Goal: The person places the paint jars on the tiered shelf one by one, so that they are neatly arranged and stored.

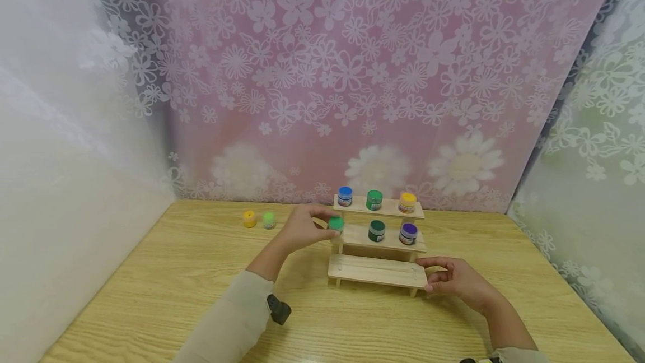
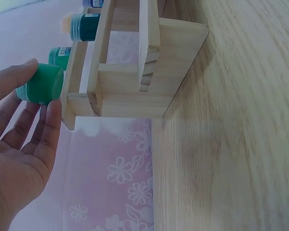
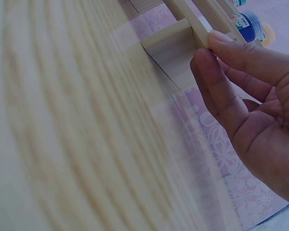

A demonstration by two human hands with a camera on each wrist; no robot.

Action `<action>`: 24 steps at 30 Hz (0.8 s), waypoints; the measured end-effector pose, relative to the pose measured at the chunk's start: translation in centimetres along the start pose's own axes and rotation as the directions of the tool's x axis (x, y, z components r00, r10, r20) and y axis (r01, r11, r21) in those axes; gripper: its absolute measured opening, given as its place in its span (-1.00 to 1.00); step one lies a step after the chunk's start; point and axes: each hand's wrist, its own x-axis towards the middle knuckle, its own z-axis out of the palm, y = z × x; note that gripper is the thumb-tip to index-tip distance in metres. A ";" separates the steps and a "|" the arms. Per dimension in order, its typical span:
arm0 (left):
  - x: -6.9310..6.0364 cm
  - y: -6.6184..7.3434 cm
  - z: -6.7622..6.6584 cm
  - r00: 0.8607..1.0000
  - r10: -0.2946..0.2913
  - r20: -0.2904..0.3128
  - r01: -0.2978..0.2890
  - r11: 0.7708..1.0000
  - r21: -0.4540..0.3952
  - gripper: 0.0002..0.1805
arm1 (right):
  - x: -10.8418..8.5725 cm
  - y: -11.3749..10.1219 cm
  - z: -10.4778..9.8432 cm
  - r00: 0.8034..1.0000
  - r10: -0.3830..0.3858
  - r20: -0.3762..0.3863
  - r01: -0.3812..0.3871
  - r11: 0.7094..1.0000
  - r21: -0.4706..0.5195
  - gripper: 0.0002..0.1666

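My left hand (image 1: 305, 227) holds a small green paint jar (image 2: 44, 83) between thumb and fingers, at the left end of the middle step of a wooden three-tier stand (image 1: 375, 270). My right hand (image 1: 461, 283) pinches the right end of the lowest step, thumb and forefinger on the board's edge in the right wrist view. On the middle step stand a dark green jar (image 1: 376, 231) and a purple jar (image 1: 408, 233). The top step bears a blue jar (image 1: 345, 196), a green jar (image 1: 374, 200) and a yellow jar (image 1: 407, 203). No jar stands on the lowest step.
To the left of the stand, an orange-yellow jar (image 1: 249, 218) and a light green jar (image 1: 269, 220) sit on the wooden table (image 1: 201, 273). A pink flowered curtain (image 1: 312, 99) hangs behind the table, with pale walls of cloth at both sides.
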 end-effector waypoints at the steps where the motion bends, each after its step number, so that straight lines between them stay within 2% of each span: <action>1: 0.1 0.0 0.1 1.000 0.002 0.000 -0.002 1.000 -0.004 -0.63 | 0.0 0.0 0.0 1.000 0.000 0.001 0.000 1.000 -0.001 -0.28; 5: 0.5 -0.1 0.6 1.000 -0.001 -0.007 0.001 1.000 -0.018 -0.63 | 0.1 0.1 0.0 1.000 0.007 -0.006 -0.007 1.000 -0.003 -0.28; 16: 1.1 -0.6 2.0 1.000 0.007 -0.025 -0.006 1.000 0.026 -0.68 | 0.0 0.0 0.1 1.000 0.007 -0.013 -0.007 1.000 0.014 -0.26; 24: 1.3 -0.9 2.5 0.999 -0.017 -0.033 0.018 0.999 0.035 -0.70 | 0.1 0.0 0.1 1.000 0.012 -0.027 -0.012 1.000 -0.001 -0.26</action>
